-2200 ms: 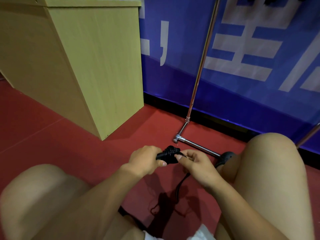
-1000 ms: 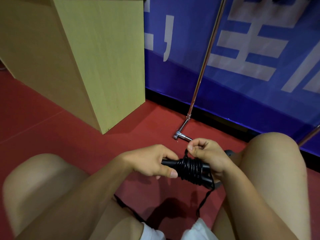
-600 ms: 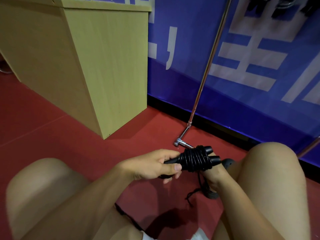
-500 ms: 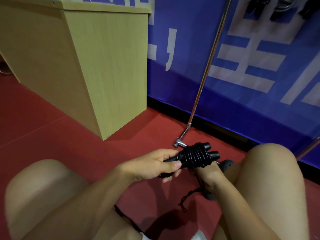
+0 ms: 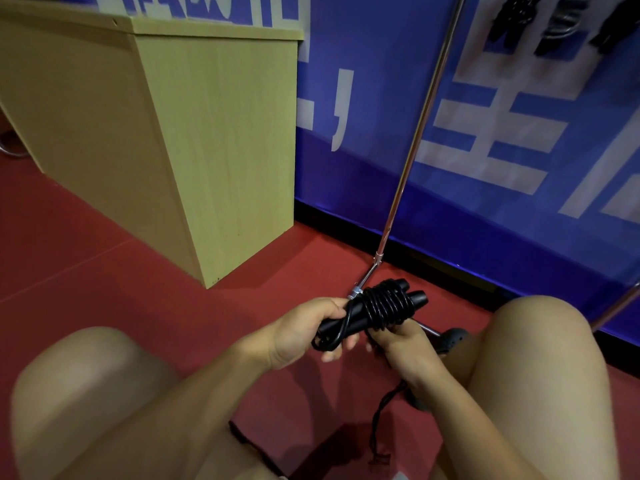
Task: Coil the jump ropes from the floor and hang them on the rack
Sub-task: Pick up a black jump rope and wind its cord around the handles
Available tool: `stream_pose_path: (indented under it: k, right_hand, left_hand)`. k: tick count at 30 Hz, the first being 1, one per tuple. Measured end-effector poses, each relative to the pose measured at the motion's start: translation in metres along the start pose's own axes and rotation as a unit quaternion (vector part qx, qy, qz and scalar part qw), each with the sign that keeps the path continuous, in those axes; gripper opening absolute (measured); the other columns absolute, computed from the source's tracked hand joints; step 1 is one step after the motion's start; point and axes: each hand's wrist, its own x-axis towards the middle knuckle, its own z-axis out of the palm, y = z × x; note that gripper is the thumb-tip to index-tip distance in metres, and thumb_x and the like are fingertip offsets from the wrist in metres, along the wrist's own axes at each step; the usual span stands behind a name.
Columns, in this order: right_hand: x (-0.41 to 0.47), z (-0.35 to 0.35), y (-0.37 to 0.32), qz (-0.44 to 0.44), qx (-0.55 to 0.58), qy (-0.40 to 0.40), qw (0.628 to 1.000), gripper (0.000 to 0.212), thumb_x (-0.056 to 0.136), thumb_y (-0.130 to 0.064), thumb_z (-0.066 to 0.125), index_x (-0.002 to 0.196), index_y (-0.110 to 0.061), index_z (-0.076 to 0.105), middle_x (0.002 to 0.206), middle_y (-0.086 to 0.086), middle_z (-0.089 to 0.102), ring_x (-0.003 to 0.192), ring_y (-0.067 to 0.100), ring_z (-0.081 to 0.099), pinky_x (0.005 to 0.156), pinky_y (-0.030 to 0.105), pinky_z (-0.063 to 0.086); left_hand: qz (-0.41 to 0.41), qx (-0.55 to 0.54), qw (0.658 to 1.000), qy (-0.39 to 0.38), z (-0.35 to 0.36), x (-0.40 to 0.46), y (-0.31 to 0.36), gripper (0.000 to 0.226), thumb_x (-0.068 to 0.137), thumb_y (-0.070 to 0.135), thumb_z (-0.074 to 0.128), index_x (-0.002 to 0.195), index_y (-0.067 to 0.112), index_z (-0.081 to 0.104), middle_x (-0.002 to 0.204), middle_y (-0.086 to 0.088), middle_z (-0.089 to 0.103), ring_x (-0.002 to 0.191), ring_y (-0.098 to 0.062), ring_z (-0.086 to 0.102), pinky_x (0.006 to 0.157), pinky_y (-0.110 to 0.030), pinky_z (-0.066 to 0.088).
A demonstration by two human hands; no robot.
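A black jump rope (image 5: 382,308) has its cord wound in several turns round its two handles, held low between my knees. My left hand (image 5: 304,329) grips the near ends of the handles. My right hand (image 5: 398,337) sits under the coil, its fingers curled round the cord there. A loose tail of cord (image 5: 379,420) hangs from the right hand down to the red floor. The rack's chrome upright (image 5: 412,147) rises just behind the coil. Dark coiled ropes (image 5: 540,19) hang at the top right.
A tall light-wood cabinet (image 5: 194,133) stands on the red floor to the left. A blue banner wall (image 5: 502,168) runs behind the rack. My bare knees flank the hands, and a dark shoe (image 5: 453,337) rests by the rack's floor bar.
The coil has grown and now points its handle tips up and away. My right hand moved from above the coil to beneath it. The view tilted up, showing more of the hanging ropes.
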Motion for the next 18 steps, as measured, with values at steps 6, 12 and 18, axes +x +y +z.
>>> stream_pose_path:
  k: [6, 12, 18]
  right_hand:
    - [0.0049, 0.0009, 0.0049, 0.007, 0.011, -0.014, 1.000, 0.023, 0.100, -0.015, 0.054, 0.081, -0.003, 0.059, 0.060, 0.006, 0.057, 0.047, 0.010, 0.039, 0.043, 0.019, 0.031]
    - [0.0026, -0.0003, 0.0055, -0.040, -0.025, -0.024, 0.999, 0.048, 0.098, -0.038, 0.055, 0.084, 0.008, 0.057, 0.061, 0.005, 0.055, 0.049, 0.012, 0.040, 0.046, 0.023, 0.031]
    - [0.0019, -0.0019, 0.0048, -0.067, -0.021, -0.010, 0.997, 0.041, 0.099, -0.037, 0.053, 0.071, -0.007, 0.055, 0.060, 0.006, 0.047, 0.055, 0.016, 0.037, 0.052, 0.027, 0.032]
  left_hand:
    - [-0.003, -0.027, 1.000, -0.002, -0.0005, 0.0004, -0.0029, 0.035, 0.087, 0.020, 0.045, 0.115, -0.001, 0.052, 0.083, -0.010, 0.060, 0.054, -0.018, 0.050, 0.057, -0.026, 0.040]
    - [0.005, 0.038, 0.998, 0.055, -0.0007, 0.0042, -0.0055, 0.021, 0.093, 0.022, 0.050, 0.108, 0.008, 0.055, 0.084, -0.003, 0.057, 0.059, -0.014, 0.051, 0.061, -0.022, 0.042]
    - [-0.004, 0.156, 0.977, 0.145, -0.0081, 0.0070, -0.0079, 0.016, 0.099, 0.022, 0.052, 0.086, 0.014, 0.055, 0.074, -0.007, 0.059, 0.059, -0.015, 0.053, 0.069, -0.035, 0.042]
